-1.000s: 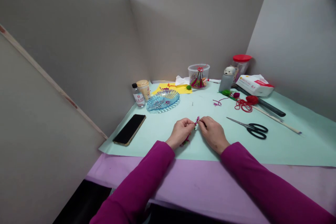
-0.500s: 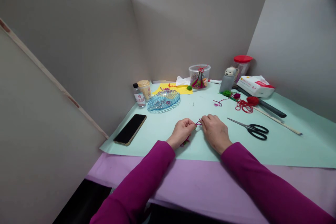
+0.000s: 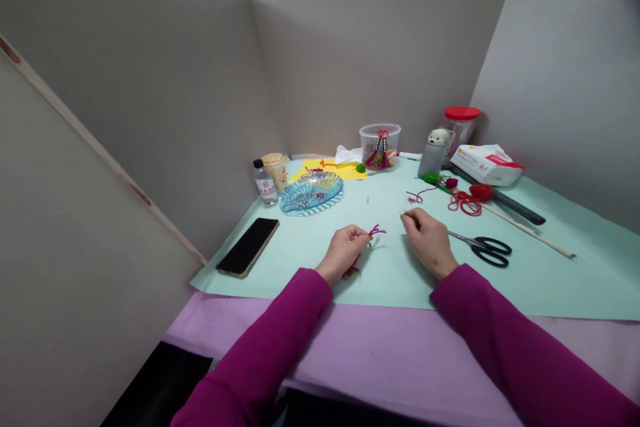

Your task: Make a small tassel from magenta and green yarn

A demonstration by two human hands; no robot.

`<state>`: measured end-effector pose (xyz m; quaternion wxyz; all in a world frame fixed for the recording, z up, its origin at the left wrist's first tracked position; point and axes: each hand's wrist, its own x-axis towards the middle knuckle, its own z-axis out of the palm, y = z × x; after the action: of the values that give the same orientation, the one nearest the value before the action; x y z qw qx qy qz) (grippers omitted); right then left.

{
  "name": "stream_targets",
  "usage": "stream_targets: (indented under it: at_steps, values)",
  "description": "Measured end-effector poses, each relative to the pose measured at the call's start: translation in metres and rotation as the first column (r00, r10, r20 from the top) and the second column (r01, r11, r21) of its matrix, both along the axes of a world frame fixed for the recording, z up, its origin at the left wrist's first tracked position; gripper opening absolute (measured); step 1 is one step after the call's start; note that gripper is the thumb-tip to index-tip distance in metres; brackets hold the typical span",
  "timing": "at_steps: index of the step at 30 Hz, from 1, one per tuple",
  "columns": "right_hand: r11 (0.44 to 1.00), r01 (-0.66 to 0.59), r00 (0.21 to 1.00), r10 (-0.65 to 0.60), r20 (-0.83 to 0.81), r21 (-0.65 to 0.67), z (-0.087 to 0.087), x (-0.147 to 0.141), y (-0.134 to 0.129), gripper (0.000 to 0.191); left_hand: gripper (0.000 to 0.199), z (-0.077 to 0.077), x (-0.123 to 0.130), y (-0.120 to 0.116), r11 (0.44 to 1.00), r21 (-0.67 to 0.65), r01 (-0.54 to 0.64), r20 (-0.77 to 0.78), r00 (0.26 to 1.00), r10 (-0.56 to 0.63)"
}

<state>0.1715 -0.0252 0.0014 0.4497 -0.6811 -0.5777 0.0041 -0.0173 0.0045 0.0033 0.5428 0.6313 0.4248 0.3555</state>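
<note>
Your small purple and green yarn piece (image 3: pixel 352 270) is nearer you than the blue dish (image 3: pixel 331 187) and a bit to its right. Your left hand (image 3: pixel 345 250) has a tight grip on it, with loose purple ends (image 3: pixel 377 231) poking out. Your right hand (image 3: pixel 426 237), farther right of the dish, is apart from the yarn. Its grip is a small pinch that seems to hold one thin thing (image 3: pixel 401 213), too tiny to name.

You look to be partway through working those ends. More work there would call for a steady left pinch and the right fingertips close by.

Nearer you than the dish, one pair of scissors (image 3: pixel 474 241) lies to its right and one phone (image 3: pixel 249 247) to its left. Left of it stand one bottle (image 3: pixel 265 187) and one cup (image 3: pixel 277 171). Right of it are two green yarn balls (image 3: pixel 361 167), one red ball (image 3: pixel 481 192) and one dark pink ball (image 3: pixel 451 183).
</note>
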Motion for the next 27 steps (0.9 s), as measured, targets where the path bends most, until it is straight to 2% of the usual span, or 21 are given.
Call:
stream_targets:
  at_steps: [2,4,6,10,27]
  values:
    - [0.989,-0.145,0.987,0.146,-0.064,0.029,0.004,-0.016,-0.007,0.019,0.019,-0.002,0.002,0.001,1.0,-0.009,-0.025,0.037,0.999,0.026]
    - [0.959,-0.283,0.958,0.283,-0.052,0.007,0.004,-0.03,-0.012,0.019,0.02,-0.002,0.005,0.002,0.999,-0.019,-0.048,0.063,0.997,0.049]
    - [0.945,-0.328,0.945,0.328,0.017,-0.012,0.001,-0.039,-0.013,0.02,0.021,0.0,0.006,0.001,0.998,-0.021,-0.065,0.075,0.995,0.066]
    - [0.949,-0.313,0.941,0.316,0.118,-0.044,-0.008,-0.04,-0.011,0.019,0.02,0.002,0.007,0.0,0.997,-0.026,-0.067,0.082,0.994,0.069]
    - [0.951,-0.306,0.935,0.309,0.174,-0.041,-0.01,-0.039,-0.011,0.02,0.018,0.001,0.006,0.001,0.998,-0.005,-0.057,0.045,0.997,0.057]
